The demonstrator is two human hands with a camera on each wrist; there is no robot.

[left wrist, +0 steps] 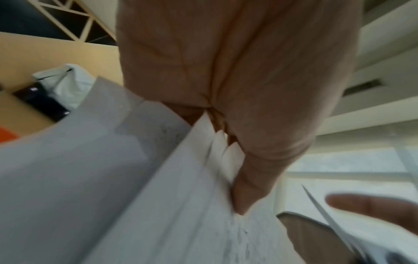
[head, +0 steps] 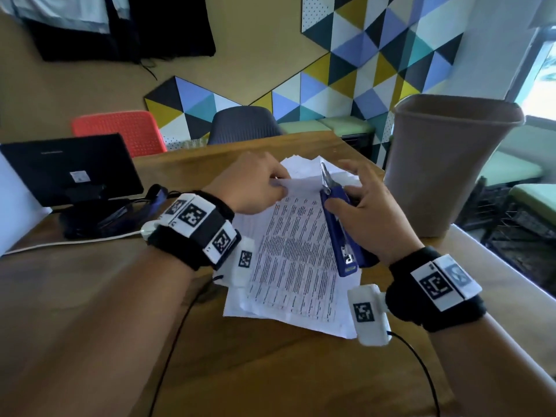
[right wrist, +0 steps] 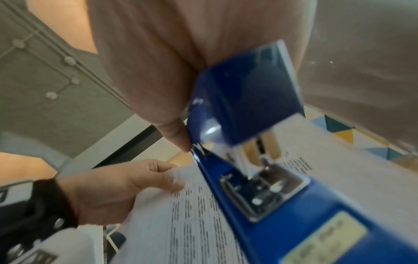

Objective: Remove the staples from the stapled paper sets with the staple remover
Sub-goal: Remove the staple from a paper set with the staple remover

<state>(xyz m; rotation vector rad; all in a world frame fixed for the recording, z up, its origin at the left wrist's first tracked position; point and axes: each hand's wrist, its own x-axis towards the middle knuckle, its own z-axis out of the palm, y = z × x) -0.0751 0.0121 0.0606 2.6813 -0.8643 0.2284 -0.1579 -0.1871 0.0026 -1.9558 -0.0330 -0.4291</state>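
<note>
While the left hand (head: 255,183) pinches the far top corner of the printed paper set (head: 296,254), thumb & fingers curled on the lifted sheet edge, the right hand (head: 365,207) holds the blue stapler-type staple remover (head: 340,227) w/ thumb and palm round its body; index & other fingers stretch out past it, not wrapped. Tool's metal tip (head: 325,174) points away from the person, sitting over the paper's top right corner, close to the left fingertips. Left wrist view: sheets (left wrist: 158,196) fan apart under the pinching thumb. Right wrist view: remover's (right wrist: 260,142) hinge end fills the frame, blurred; can't tell if the tip touches a staple.

Around: paper set lies on a loose pile of white sheets (head: 288,314) on the wooden table (head: 105,311). Tall brown bin (head: 451,167) stands at the right, near the right hand, crowding that side. Left: dark monitor (head: 69,170) on its stand, w/ black cables & a white cord (head: 75,240) trailing toward the left wrist. Red chair (head: 120,130) & grey chair (head: 243,124) behind the far table edge.

Edges/room: table's right edge runs just beside the right forearm; pile's near corner sits well in from the near edge. Open wood spreads in front of and left of the pile.
</note>
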